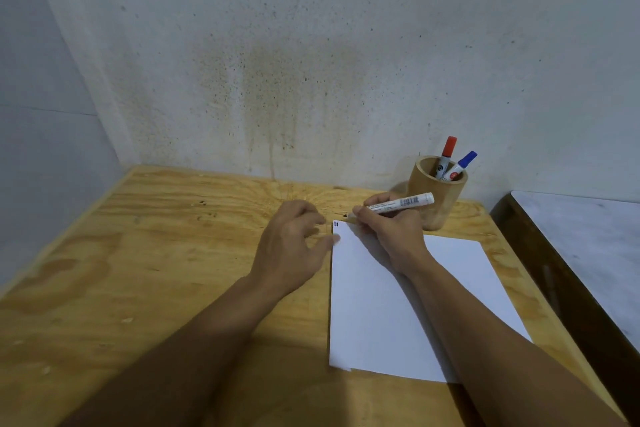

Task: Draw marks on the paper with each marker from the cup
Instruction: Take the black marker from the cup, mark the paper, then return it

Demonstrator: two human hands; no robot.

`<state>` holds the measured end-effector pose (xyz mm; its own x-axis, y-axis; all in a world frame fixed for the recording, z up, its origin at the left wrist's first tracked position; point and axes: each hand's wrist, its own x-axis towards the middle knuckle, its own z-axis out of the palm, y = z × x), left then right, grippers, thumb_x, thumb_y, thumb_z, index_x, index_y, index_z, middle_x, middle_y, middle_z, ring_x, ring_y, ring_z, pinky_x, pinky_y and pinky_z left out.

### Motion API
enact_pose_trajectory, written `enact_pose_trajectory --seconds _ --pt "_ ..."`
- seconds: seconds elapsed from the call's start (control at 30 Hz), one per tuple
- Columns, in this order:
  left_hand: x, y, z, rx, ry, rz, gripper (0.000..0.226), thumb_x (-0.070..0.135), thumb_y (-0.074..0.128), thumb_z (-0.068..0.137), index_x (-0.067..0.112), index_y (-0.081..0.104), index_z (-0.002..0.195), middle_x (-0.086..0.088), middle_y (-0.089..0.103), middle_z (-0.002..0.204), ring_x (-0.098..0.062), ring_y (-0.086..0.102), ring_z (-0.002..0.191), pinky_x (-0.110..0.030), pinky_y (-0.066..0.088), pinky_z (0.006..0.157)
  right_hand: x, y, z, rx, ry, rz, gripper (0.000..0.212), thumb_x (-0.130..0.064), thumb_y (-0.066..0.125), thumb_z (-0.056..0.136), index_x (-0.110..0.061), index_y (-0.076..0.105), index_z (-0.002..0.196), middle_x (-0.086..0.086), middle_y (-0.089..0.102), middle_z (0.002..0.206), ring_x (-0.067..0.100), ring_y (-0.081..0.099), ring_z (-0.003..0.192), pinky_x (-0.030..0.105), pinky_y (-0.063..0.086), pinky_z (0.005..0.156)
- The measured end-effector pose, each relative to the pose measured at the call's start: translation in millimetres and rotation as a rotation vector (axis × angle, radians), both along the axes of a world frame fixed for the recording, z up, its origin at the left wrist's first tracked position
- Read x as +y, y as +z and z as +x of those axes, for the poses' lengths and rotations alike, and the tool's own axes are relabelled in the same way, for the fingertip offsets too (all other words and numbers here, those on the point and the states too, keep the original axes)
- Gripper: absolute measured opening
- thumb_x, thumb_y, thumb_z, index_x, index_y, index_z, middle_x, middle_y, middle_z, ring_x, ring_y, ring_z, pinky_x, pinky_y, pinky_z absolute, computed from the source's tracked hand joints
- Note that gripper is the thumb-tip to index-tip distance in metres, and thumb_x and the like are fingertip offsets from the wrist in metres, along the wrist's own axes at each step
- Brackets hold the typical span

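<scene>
A white sheet of paper (pixel 388 305) lies on the wooden table (pixel 156 270), with two short black marks (pixel 336 224) at its far left corner. My right hand (pixel 388 225) grips an uncapped white-barrelled marker (pixel 401 203), its dark tip just above the paper's far left corner. My left hand (pixel 294 239) rests on the table beside the paper's left edge, fingers curled, thumb touching the edge; whether it holds a cap is hidden. A wooden cup (pixel 436 194) stands behind my right hand, holding a red-capped marker (pixel 447 154) and a blue-capped marker (pixel 462 165).
The table sits in a corner between a stained wall (pixel 277 80) behind and a wall on the left. A second surface with a pale top (pixel 588 246) stands to the right, across a dark gap.
</scene>
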<state>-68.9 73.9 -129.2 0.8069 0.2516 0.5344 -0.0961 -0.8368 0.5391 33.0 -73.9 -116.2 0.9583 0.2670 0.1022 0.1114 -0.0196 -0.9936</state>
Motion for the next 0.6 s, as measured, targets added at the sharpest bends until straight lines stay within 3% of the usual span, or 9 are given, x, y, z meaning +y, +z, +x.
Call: enact_pose_trajectory --seconds 0.13,0.27,0.33,0.4,0.43,0.5,0.6 --pt "10.0 4.0 14.8 0.075 0.152 -0.125 0.040 0.014 0.069 0.080 0.010 0.060 0.119 -0.003 0.049 0.109 -0.017 0.052 0.093 -0.025 0.044 0.081 1.4 13.7 -10.3 0.143 0.060 0.201 0.015 0.011 0.068 0.082 0.005 0.060 0.094 0.018 0.060 0.079 0.010 0.067 0.057 0.020 0.057 0.056" --pt "18.0 10.6 25.6 0.178 0.183 -0.242 0.019 0.001 0.067 0.080 0.007 0.071 0.097 -0.008 0.064 0.092 -0.012 0.057 0.075 -0.007 0.038 0.065 -3.1 23.0 -7.1 0.191 0.032 0.210 0.004 0.008 0.066 0.085 0.006 0.064 0.088 0.021 0.065 0.084 0.021 0.070 0.072 0.028 0.061 0.069" --pt "21.6 17.8 27.4 0.154 0.184 -0.540 0.014 -0.001 0.069 0.077 0.012 0.072 0.080 -0.007 0.068 0.083 -0.012 0.061 0.068 -0.011 0.049 0.069 -7.8 32.4 -4.3 0.153 0.035 0.171 0.005 0.002 0.068 0.085 0.001 0.067 0.090 0.019 0.069 0.088 0.027 0.070 0.081 0.037 0.062 0.074" --pt "21.2 31.9 25.4 0.121 0.094 -0.996 0.016 -0.006 0.067 0.077 0.009 0.069 0.074 -0.010 0.066 0.078 -0.023 0.064 0.069 -0.036 0.057 0.079 -12.4 46.9 -5.6 0.101 0.044 0.162 0.014 -0.002 0.071 0.085 0.000 0.065 0.097 0.017 0.071 0.088 0.026 0.071 0.078 0.037 0.062 0.070" --pt "19.1 39.5 23.7 0.122 0.028 -1.177 0.016 -0.009 0.065 0.078 0.006 0.068 0.076 -0.012 0.066 0.078 -0.024 0.065 0.068 -0.041 0.056 0.081 -13.9 54.8 -7.7 0.066 0.050 0.154 0.017 -0.004 0.072 0.084 -0.001 0.064 0.098 0.016 0.072 0.087 0.025 0.071 0.075 0.037 0.061 0.068" --pt "13.6 53.7 20.8 0.140 -0.057 -1.347 0.016 -0.012 0.062 0.079 0.003 0.068 0.079 -0.014 0.068 0.080 -0.021 0.068 0.068 -0.034 0.057 0.079 -17.0 67.6 -12.1 -0.008 0.075 0.118 0.012 -0.008 0.074 0.084 -0.003 0.067 0.092 0.014 0.073 0.082 0.024 0.072 0.071 0.038 0.061 0.066" --pt "2.4 66.6 18.8 0.116 -0.158 -1.451 0.016 -0.015 0.059 0.080 -0.001 0.067 0.081 -0.017 0.068 0.083 -0.020 0.070 0.067 -0.024 0.060 0.063 -20.2 79.5 -16.8 -0.090 0.090 0.057 0.011 -0.013 0.076 0.082 -0.003 0.071 0.086 0.013 0.073 0.077 0.021 0.070 0.068 0.036 0.059 0.062"
